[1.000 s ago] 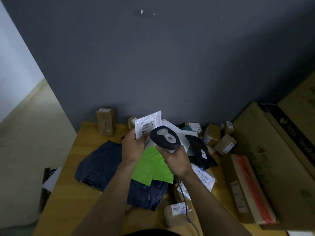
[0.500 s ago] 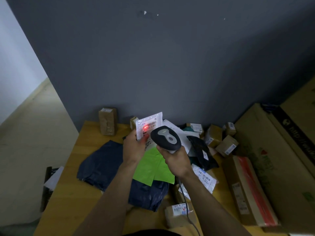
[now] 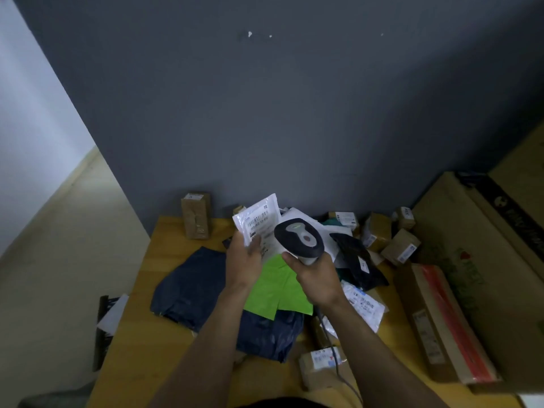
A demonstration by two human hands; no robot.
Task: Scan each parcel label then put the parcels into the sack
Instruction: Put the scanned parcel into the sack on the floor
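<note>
My left hand (image 3: pixel 245 262) holds a white flat parcel (image 3: pixel 259 220) upright, its printed label facing me. My right hand (image 3: pixel 316 276) grips a black and grey barcode scanner (image 3: pixel 298 238), whose head sits just right of the parcel and partly in front of it. No red light shows on the label. A dark blue sack (image 3: pixel 188 287) lies flat on the wooden table (image 3: pixel 141 348) under my arms, with a green sheet (image 3: pixel 276 287) on top of it.
Several small brown boxes (image 3: pixel 376 235) and a black bag (image 3: pixel 357 262) lie heaped at the back right. A taped box (image 3: pixel 195 214) stands against the wall. Large cartons (image 3: pixel 471 260) fill the right side. A small labelled box (image 3: pixel 319 363) sits near the front.
Half a second ago a red scan light glowed on the label; it is off now. The parcel has tilted slightly, and the scanner has barely moved.
</note>
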